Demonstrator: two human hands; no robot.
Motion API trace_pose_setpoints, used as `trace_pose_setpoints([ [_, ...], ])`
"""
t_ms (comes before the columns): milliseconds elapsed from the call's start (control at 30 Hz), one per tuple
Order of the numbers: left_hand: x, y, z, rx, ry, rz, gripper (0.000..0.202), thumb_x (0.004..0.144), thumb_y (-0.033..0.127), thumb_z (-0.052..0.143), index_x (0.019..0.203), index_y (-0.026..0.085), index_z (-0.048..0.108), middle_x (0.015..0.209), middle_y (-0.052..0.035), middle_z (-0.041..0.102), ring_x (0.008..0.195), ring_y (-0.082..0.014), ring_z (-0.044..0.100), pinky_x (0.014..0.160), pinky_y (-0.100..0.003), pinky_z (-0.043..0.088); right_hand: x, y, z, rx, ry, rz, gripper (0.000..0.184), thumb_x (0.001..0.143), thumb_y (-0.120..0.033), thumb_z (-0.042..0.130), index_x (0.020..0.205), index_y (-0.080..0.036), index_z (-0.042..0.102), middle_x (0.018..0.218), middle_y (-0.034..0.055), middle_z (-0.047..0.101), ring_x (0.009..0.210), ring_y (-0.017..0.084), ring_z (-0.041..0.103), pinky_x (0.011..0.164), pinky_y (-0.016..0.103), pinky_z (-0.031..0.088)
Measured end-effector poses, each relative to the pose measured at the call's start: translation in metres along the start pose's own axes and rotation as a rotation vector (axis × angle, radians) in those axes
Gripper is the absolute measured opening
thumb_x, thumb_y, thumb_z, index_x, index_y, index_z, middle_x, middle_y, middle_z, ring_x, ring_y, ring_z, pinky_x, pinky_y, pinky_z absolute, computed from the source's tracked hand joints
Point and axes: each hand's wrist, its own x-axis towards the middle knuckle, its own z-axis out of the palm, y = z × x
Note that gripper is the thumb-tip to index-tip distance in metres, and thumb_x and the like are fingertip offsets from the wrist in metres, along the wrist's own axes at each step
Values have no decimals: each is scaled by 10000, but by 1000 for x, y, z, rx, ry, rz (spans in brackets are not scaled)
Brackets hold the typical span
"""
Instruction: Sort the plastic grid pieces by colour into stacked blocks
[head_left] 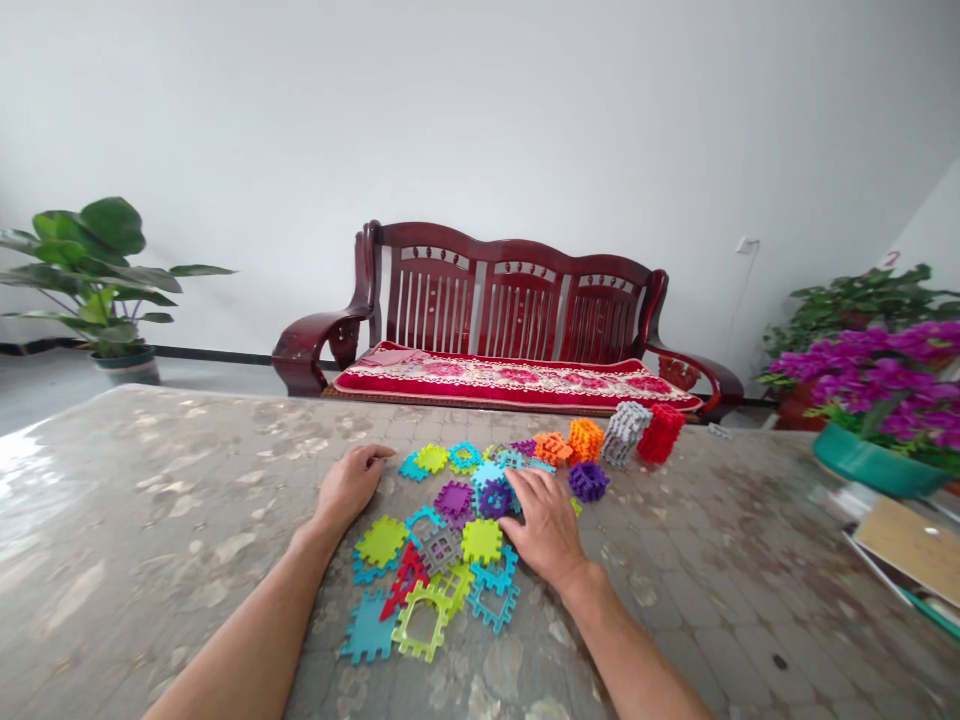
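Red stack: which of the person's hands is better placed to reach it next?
The right hand, I'd judge: it is nearer the red stack; loose pieces lie between the stack and the left hand.

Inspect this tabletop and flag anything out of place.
One gray notched tile lies alone beyond the red stack, apart from the gray stack it resembles. A small dark spot on the table also looks odd; I can't tell what it is.

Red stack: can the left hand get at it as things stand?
Probably not straight across: between the left hand and the red stack stand the orange stacks and the grey stack. It would likely need to go over or around them.
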Motion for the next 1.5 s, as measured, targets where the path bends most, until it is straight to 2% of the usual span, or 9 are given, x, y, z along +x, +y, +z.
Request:
trace_pose_setpoints([
  [200,-1,4,-3,-4,6,2,368,848,256,416,1050,258,723,1128,-16,736,1043,-193,662,889,-261,480,-3,4,5,-18,-17,34,531,793,-219,705,1308,-207,577,1098,92,690,1076,277,553,968,439,438],
  [433,-3,7,-5,-8,-5,-20,361,860,262,418,1043,265,728,1139,-4,738,1057,-191,660,894,-258,481,-1,6,4,62,-36,-7,548,775,-225,713,1308,-241,586,1243,80,662,1184,264,529,1030,447,406],
  [667,-5,10,-7,-17,-15,-18,368,860,238,411,1057,259,722,1156,-16,731,1062,-195,654,911,-273,475,3,2,3,41,-40,-48,475,786,-238,702,1253,-224,621,1184,81,681,1120,252,559,1005,428,418],
  [900,-3,7,-4,-20,4,-1,337,860,253,430,1024,271,725,1110,-8,742,1030,-187,660,883,-258,486,2,0,0,35,71,-23,383,816,-289,656,1189,-200,657,1123,78,696,1063,248,573,980,401,422],
  [1033,-2,3,-2,-26,-13,8,346,863,262,419,1041,264,715,1131,-12,735,1042,-186,659,886,-260,482,0,19,-11,-36,195,69,349,854,-336,624,1156,-167,670,1117,88,699,1033,237,576,964,367,409],
  [1167,-2,3,-3,-24,-17,-2,351,864,275,413,1050,268,710,1136,-12,733,1029,-192,665,854,-261,486,-6,61,-28,-190,290,272,367,872,-410,596,1118,-156,690,1055,100,715,975,251,572,895,361,409],
  [1300,-3,4,-4,-12,-15,-8,363,862,272,404,1051,271,714,1124,-12,736,1011,-199,672,830,-263,489,-14,95,-36,-294,315,420,375,871,-420,569,1099,-154,704,1020,103,723,917,255,569,839,354,401],
  [1400,-3,3,-3,-9,-6,-11,346,855,274,422,1029,280,721,1111,1,742,993,-194,678,822,-254,493,-17,103,-35,-331,280,463,382,867,-442,562,1085,-167,714,1007,95,726,894,256,566,806,351,395],
  [1500,-2,2,-2,-10,2,-2,341,849,271,426,1014,276,725,1112,-1,741,989,-196,680,824,-256,495,-17,100,-34,-342,243,484,368,867,-457,557,1059,-191,723,982,84,727,876,252,566,776,348,388],
])
